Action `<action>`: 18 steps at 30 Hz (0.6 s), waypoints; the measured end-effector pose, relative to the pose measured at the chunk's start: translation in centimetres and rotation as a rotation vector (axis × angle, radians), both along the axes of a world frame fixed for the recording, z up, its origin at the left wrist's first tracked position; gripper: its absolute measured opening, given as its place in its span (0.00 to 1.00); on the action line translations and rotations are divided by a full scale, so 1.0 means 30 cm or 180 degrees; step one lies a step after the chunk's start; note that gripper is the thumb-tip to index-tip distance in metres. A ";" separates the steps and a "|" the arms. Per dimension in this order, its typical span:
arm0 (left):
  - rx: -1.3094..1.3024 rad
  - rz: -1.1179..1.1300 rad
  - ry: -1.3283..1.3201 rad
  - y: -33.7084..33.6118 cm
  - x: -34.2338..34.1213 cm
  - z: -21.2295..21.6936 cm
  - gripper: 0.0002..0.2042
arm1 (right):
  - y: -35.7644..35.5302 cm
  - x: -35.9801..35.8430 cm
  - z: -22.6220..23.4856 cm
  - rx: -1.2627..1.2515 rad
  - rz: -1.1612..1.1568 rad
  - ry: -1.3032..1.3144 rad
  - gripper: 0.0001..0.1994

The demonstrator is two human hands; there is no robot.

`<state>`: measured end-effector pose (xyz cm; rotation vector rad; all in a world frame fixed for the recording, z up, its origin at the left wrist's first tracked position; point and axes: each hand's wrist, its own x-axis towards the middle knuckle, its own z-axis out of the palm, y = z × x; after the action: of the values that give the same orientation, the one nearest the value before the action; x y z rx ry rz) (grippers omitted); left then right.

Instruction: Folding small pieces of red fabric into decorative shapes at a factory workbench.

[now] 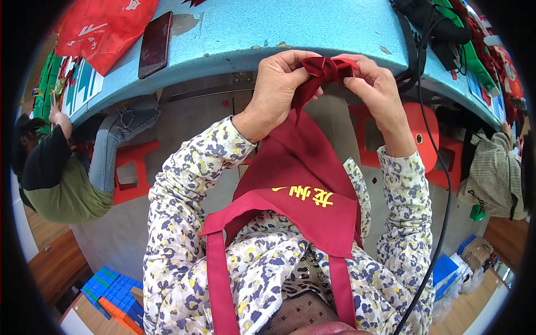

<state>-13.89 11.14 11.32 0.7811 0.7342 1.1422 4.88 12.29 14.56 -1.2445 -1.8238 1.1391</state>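
Between my two hands, over the near edge of the blue table, is a dark red ribbon bow (329, 69) with a tail hanging down. My left hand (274, 84) is closed, its thumb and fingers pinching the bow's left loop and knot. On the other side my right hand (375, 84) pinches the right loop between thumb and fingers. Below the bow spreads the dark red apron (296, 167) I wear over patterned sleeves. Some fingertips are hidden behind the ribbon.
A dark phone (155, 44) and a red bag (103, 28) lie on the blue table (240, 28) at the left. A black cable (441, 145) runs down the right side. Red stools (421, 137) stand under the table. People sit on both sides.
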 end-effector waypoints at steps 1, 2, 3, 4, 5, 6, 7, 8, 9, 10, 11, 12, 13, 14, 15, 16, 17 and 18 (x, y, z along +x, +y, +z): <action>0.0000 0.0001 0.0000 0.000 -0.002 0.000 0.09 | -0.003 -0.001 0.001 0.0000 0.0001 0.0000 0.06; 0.0015 -0.0015 0.0007 0.000 -0.003 0.001 0.09 | -0.007 -0.001 -0.001 0.0437 -0.0087 -0.0174 0.07; 0.0031 -0.0031 0.0014 0.000 -0.004 0.003 0.09 | -0.011 -0.002 -0.002 0.0874 -0.0174 -0.0348 0.08; 0.0048 -0.0048 0.0019 0.000 -0.005 0.003 0.09 | -0.015 -0.003 -0.004 0.1313 -0.0262 -0.0523 0.08; 0.0049 -0.0047 0.0018 -0.002 -0.003 0.008 0.09 | -0.021 -0.006 -0.003 0.1314 -0.0262 -0.0524 0.08; 0.0113 0.0018 0.0057 -0.005 0.003 0.018 0.09 | -0.028 -0.011 -0.002 0.0375 -0.0297 0.0245 0.08; 0.0177 0.0083 0.0096 -0.009 0.010 0.028 0.09 | -0.033 -0.014 -0.001 -0.0571 -0.0324 0.1006 0.07; 0.0240 0.0150 0.0135 -0.011 0.015 0.033 0.09 | -0.036 -0.016 -0.002 -0.1525 -0.0343 0.1758 0.06; 0.0243 0.0147 0.0135 -0.010 0.019 0.033 0.09 | -0.036 -0.012 -0.014 -0.1522 -0.0345 0.1759 0.06; 0.0286 0.0169 0.0177 -0.010 0.023 0.031 0.09 | -0.035 -0.004 -0.038 -0.1643 -0.0406 0.1949 0.06; 0.0329 0.0190 0.0219 -0.010 0.026 0.027 0.09 | -0.034 -0.002 -0.054 -0.1765 -0.0467 0.2140 0.05; 0.0371 0.0211 0.0261 -0.010 0.027 0.023 0.09 | -0.034 0.003 -0.066 -0.1887 -0.0529 0.2331 0.05; 0.0372 0.0207 0.0260 -0.011 0.026 0.020 0.09 | -0.036 0.006 -0.068 -0.1884 -0.0532 0.2331 0.05; 0.0308 0.0186 0.0235 -0.011 0.024 0.015 0.09 | -0.039 -0.002 -0.059 -0.0933 -0.0527 0.1423 0.05; 0.0244 0.0165 0.0210 -0.011 0.021 0.011 0.09 | -0.043 -0.011 -0.046 0.0013 -0.0508 0.0510 0.04; 0.0179 0.0142 0.0185 -0.011 0.018 0.010 0.09 | -0.046 -0.019 -0.034 0.0952 -0.0474 -0.0409 0.04; 0.0177 0.0147 0.0185 -0.012 0.016 0.011 0.09 | -0.050 -0.026 -0.018 0.0951 -0.0469 -0.0408 0.04; 0.0084 0.0144 0.0069 -0.012 0.015 0.014 0.09 | -0.055 -0.034 0.003 0.1562 -0.0507 -0.0797 0.03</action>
<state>-13.45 10.79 11.73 0.8036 0.7595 1.1877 3.86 10.65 14.66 -1.2426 -1.9838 0.4209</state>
